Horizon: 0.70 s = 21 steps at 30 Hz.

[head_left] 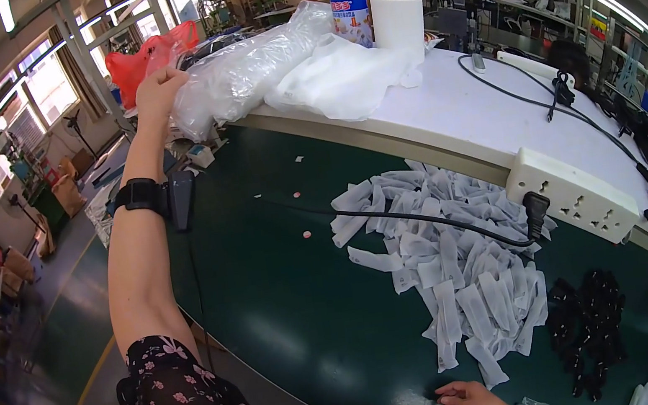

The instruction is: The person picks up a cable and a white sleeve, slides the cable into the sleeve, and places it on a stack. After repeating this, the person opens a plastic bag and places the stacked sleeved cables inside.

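Observation:
My left arm stretches up to the raised white shelf, and my left hand is at its far left end. Its fingers are bent together between a red plastic bag and a crinkled clear plastic bag; what they pinch, if anything, is hidden. Low at the front edge, my right hand hovers over or rests on the green tabletop, fingers loosely apart with nothing in them. Beyond it lies a spread heap of small whitish translucent sleeves, several lined up nearest me.
On the white shelf stand a blue-and-white canister and a white roll. A power strip hangs on its front edge, and a black cable crosses the heap. Black small parts lie at the right.

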Tool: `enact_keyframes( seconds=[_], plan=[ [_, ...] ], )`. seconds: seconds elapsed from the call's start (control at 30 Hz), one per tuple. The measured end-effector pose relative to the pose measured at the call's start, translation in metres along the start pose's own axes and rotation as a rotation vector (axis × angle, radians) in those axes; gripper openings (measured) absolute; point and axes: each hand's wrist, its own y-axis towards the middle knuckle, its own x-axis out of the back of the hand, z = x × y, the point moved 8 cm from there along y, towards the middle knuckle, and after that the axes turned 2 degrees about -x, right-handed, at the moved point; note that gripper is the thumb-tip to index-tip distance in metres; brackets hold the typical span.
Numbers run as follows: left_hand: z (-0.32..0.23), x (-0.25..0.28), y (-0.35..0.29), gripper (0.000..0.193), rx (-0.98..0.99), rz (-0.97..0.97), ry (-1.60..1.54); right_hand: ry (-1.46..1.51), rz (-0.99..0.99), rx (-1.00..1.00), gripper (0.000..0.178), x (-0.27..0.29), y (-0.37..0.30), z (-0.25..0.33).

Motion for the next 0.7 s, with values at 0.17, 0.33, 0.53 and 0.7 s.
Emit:
enact_keyframes(
  seconds=[0.17,0.33,0.53,0.7],
  plan=[
    [-0.025,0.008,-0.010,0.017,-0.111,-0.109,0.295,0.062,0.006,0.001,0.037,0.004,-0.004,0.000],
    [-0.048,0.015,-0.018,0.019,-0.305,-0.282,0.441,0.040,-0.004,-0.020,0.036,0.005,-0.009,0.005],
    [-0.089,0.053,-0.066,0.020,-0.156,-0.364,-0.031,0.140,-0.016,-0.009,0.036,0.008,-0.020,-0.004],
    [-0.095,0.009,-0.207,0.017,-0.086,-0.207,-0.253,0.219,-0.062,-0.063,0.036,0.016,-0.040,-0.026]
  ],
)
